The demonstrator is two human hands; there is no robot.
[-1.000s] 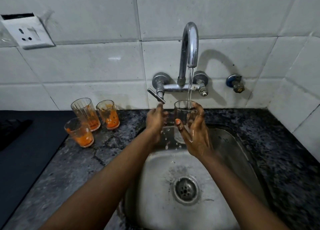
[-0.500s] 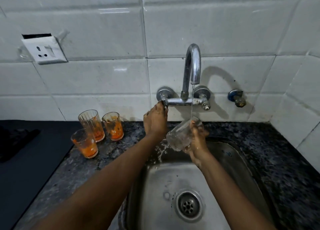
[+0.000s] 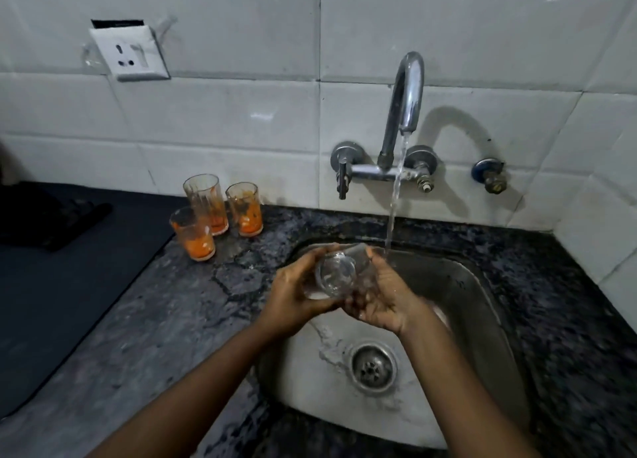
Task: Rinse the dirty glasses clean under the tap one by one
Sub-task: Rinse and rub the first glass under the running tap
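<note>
Clear ribbed drinking glass (image 3: 339, 275): lying on its side over the steel sink basin (image 3: 479, 306), base toward me, mouth toward the wall. My left hand (image 3: 293, 301) and right hand (image 3: 386, 299): fingers curled, clamped on it from either side. Chrome wall tap (image 3: 406, 99): its stream lands on my right fingers (image 3: 381, 263). Three orange-stained tumblers (image 3: 220, 213): upright on the granite counter (image 3: 165, 319), orange residue at their bottoms.

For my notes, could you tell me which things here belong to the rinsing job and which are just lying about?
Job:
clear glass in left hand and right hand
three orange-stained glasses
running tap
sink

Lying about:
wall socket
dark mat
spare wall valve
</note>
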